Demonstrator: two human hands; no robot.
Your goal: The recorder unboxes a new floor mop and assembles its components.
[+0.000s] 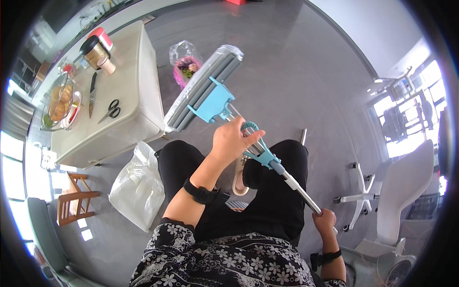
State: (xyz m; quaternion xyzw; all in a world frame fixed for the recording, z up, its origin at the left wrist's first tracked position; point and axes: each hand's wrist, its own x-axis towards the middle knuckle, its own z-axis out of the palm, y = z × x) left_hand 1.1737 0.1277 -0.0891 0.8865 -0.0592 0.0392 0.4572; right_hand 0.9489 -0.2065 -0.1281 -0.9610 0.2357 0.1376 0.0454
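— Hands first: what does each grip have?

— Left hand point(233, 138) is clenched on the teal squeeze handle point(252, 128) of a flat mop point(210, 91), fingers curled through its loop. Right hand point(325, 220) is wrapped tight around the silver pole point(302, 191), lower down, near the person's right knee.

— And where does the mop sit?

— It is raised over the lap, tilted, with the grey pad end up and away from the body, just beside the corner of the pale worktop point(134, 91). The pad looks covered in clear film.

— Any packages around?

— A clear plastic bag point(185, 61) stands on the grey floor beyond the mop head, with pink and dark contents. A white plastic bag point(137, 189) lies crumpled on the floor by the left knee, under the worktop's edge. On the worktop's far end stand a dark-lidded gold jar point(94, 51) and a red-capped container point(102, 36); their labels are too small to tell. Scissors point(111, 110) and a knife point(92, 94) lie nearer.
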